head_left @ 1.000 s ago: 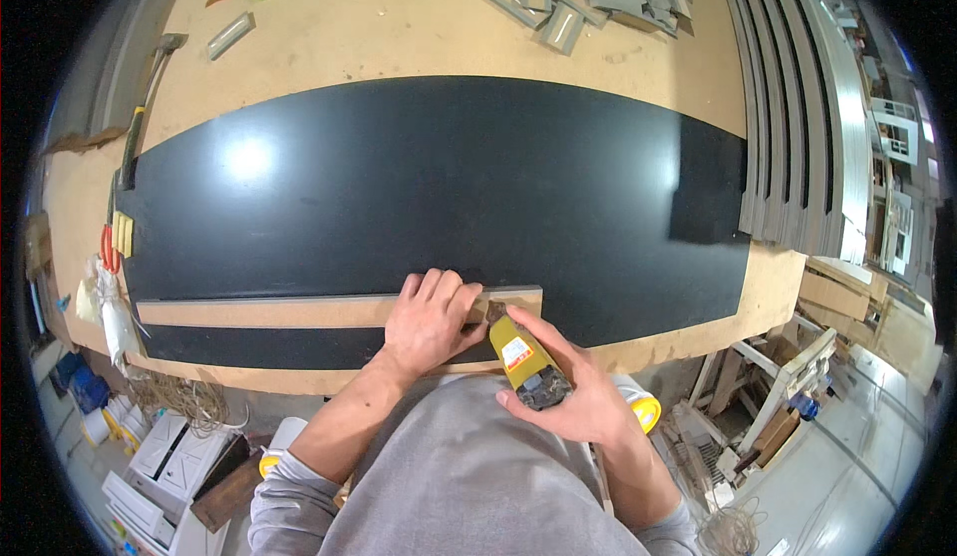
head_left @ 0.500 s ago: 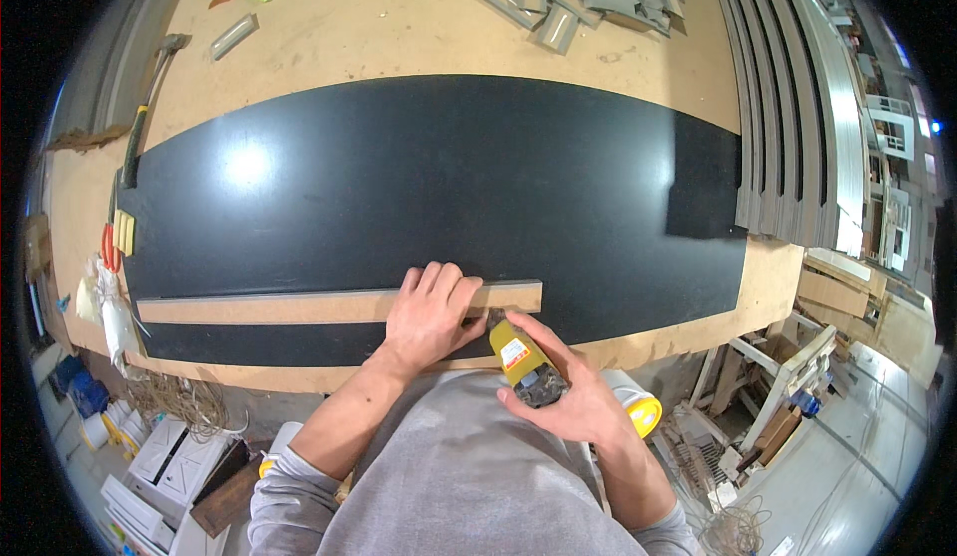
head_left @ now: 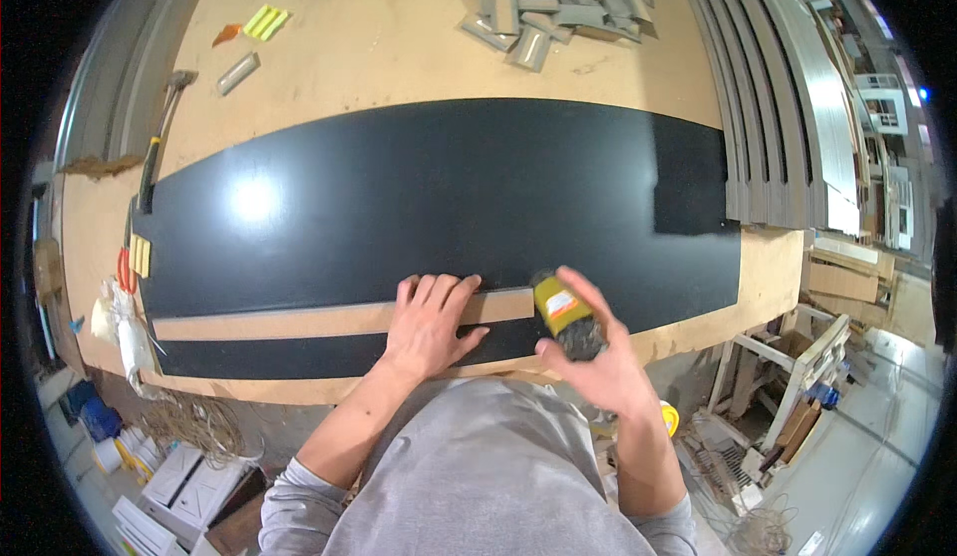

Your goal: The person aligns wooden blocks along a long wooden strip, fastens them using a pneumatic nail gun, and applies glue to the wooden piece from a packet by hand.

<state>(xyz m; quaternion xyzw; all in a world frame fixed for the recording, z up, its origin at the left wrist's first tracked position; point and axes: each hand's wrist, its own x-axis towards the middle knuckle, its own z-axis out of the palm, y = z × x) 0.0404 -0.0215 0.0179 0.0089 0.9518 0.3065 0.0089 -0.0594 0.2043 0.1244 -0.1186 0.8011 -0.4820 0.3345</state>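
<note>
1. White cloth bundle (head_left: 118, 322): hangs at the bench's left edge, with red-handled pliers (head_left: 126, 269) just above it.
2. Hammer (head_left: 164, 117): lies at the far left of the wooden workbench (head_left: 379, 47), handle running toward the near side.
3. Yellow-green strips (head_left: 265, 21): on the far left of the bench, near a small grey offcut (head_left: 237, 72).
4. Black panel (head_left: 449, 197): large, glossy, flat on the bench, spanning most of its width.
5. Wooden strip (head_left: 299, 319): long, narrow, lies flat on the panel near its front edge.
6. Left hand (head_left: 429, 322): fingers spread, palm down, pressing the strip's right portion; it grips nothing.
7. Right hand (head_left: 598, 357): curled about a dark can with a yellow label (head_left: 563, 312), held tilted just beyond the strip's right end, over the panel's near edge.
8. Pile of grey profile offcuts (head_left: 538, 2): far side of the bench, well apart from both hands.
9. Long grey mouldings (head_left: 773, 107): laid side by side along the bench's right edge, touching the panel's right end.
</note>
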